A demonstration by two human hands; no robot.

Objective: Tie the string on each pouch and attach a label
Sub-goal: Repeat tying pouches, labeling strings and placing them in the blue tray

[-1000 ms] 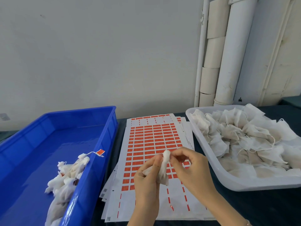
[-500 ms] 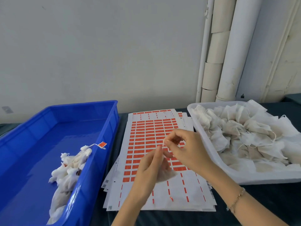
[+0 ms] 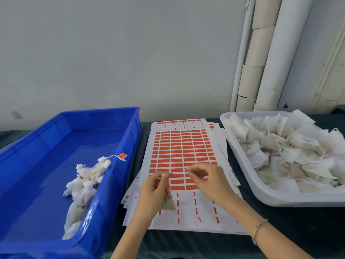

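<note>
My left hand [image 3: 153, 191] holds a small white pouch [image 3: 169, 203] against its palm, and its fingertips pinch one end of the pouch's thin white string [image 3: 179, 174]. My right hand [image 3: 205, 179] pinches the other end, so the string runs taut between the hands. Both hands hover over a stack of sheets of red labels [image 3: 181, 146] lying in the middle of the table.
A blue bin [image 3: 128, 131] on the left holds several tied pouches [image 3: 84, 186], one with a red label [image 3: 122, 156] hanging over the rim. A white tub [image 3: 242, 165] on the right is heaped with untied pouches [image 3: 291, 146]. White pipes [image 3: 268, 53] stand behind.
My hands have drawn apart, pulling the string out straight between them. The pouch has dropped from my fingertips down into my left palm. The camera has tilted so the table sits lower.
</note>
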